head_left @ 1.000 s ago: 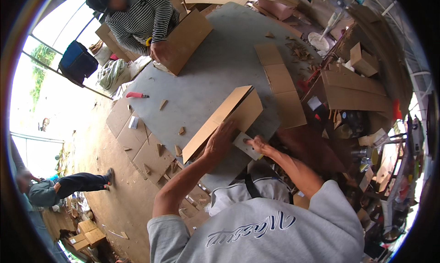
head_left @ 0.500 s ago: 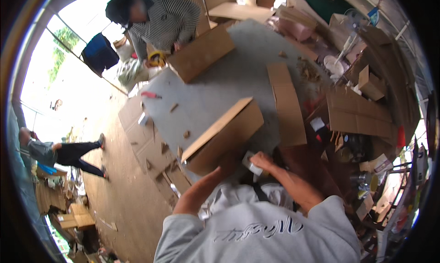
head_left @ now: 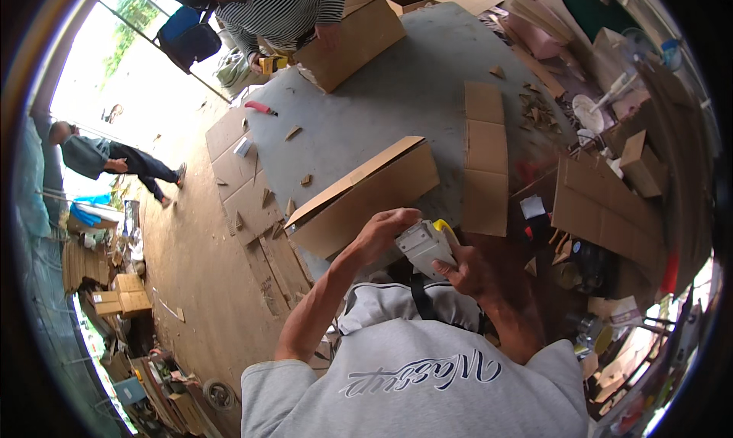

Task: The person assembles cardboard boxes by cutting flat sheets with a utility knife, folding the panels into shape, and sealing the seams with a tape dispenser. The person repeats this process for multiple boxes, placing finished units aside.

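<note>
My right hand [head_left: 466,270] is wrapped around a grey-white tape dispenser [head_left: 424,249] with a yellow roll on its far side. It is held close to my waist, over the near edge of the table. At the dispenser's left end is my left hand [head_left: 384,230], its fingers bent and pressed together. Whether a tape end is between those fingers is too small to tell. Just beyond my left hand, a brown cardboard box [head_left: 382,199] lies on the grey tabletop [head_left: 382,121], a long flap edge along its top.
Across the table, a person in a striped top has a hand on another cardboard box [head_left: 353,55] and a yellow tape dispenser [head_left: 272,64] in the other. A flat cardboard strip [head_left: 485,163] lies at right. A red-handled cutter [head_left: 261,107] and cardboard scraps lie about. Another person walks at left.
The tape dispenser has come up and turned in my right hand. My left hand has moved from beside the box to the dispenser's end. The co-worker's yellow dispenser now shows beside their box.
</note>
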The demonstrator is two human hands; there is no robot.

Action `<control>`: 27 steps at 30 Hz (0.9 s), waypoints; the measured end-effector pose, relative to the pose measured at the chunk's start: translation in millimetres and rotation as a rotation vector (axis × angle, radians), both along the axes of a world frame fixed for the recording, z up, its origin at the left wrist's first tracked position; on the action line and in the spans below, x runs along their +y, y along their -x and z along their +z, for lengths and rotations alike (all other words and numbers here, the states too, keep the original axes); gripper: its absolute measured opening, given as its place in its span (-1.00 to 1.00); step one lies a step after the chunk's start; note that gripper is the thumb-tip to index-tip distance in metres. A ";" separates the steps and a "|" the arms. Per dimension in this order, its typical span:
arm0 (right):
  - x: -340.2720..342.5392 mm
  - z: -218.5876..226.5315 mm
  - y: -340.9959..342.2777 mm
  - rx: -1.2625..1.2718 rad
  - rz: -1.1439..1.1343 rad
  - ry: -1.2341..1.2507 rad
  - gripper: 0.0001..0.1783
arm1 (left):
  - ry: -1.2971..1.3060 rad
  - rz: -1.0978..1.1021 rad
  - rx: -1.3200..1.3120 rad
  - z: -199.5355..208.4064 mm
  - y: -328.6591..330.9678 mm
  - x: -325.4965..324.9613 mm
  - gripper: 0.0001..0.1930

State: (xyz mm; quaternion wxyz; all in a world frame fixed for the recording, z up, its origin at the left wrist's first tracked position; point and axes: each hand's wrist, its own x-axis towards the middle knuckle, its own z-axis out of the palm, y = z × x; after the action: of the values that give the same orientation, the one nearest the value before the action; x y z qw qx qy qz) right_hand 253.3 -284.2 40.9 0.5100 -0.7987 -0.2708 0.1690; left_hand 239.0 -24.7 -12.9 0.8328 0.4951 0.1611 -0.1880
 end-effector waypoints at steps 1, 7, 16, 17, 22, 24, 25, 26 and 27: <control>0.2 3.1 -5.6 0.032 0.026 0.026 -0.44 | -0.029 -0.062 -0.093 6.8 -3.3 -1.8 -0.63; 3.0 2.0 -20.4 0.217 0.058 0.159 -0.43 | -0.294 -0.010 -0.020 8.9 -17.3 -5.7 -0.75; 39.7 -22.5 -68.2 0.694 -0.203 0.040 -0.36 | -0.829 0.074 -0.117 -0.6 -130.5 56.0 -0.80; 42.6 -26.5 -72.0 0.823 -0.279 0.009 -0.37 | -0.877 0.148 -0.200 -7.1 -146.1 64.6 -0.79; 67.3 -44.6 -101.8 0.772 -0.332 0.000 -0.39 | -0.987 0.050 -0.447 -49.7 -208.3 102.9 -0.82; 76.3 -49.9 -113.8 0.802 -0.345 0.026 -0.37 | -0.934 0.079 -0.460 -67.9 -218.7 109.7 -0.80; 79.0 -52.8 -119.0 0.795 -0.356 0.047 -0.37 | -0.901 0.094 -0.464 -76.4 -222.9 112.1 -0.78; 80.9 -56.4 -122.9 0.803 -0.362 0.057 -0.36 | -0.916 0.085 -0.458 -84.2 -225.8 114.2 -0.78; 82.3 -60.7 -125.5 0.819 -0.358 0.052 -0.36 | -0.943 0.054 -0.446 -91.1 -228.2 116.5 -0.80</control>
State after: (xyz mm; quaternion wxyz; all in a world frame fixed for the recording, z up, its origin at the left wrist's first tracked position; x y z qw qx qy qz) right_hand 378.9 -201.8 -19.9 0.5762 -0.7128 0.1004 0.3870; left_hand 467.2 91.8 -104.0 0.5381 0.8399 0.0596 0.0367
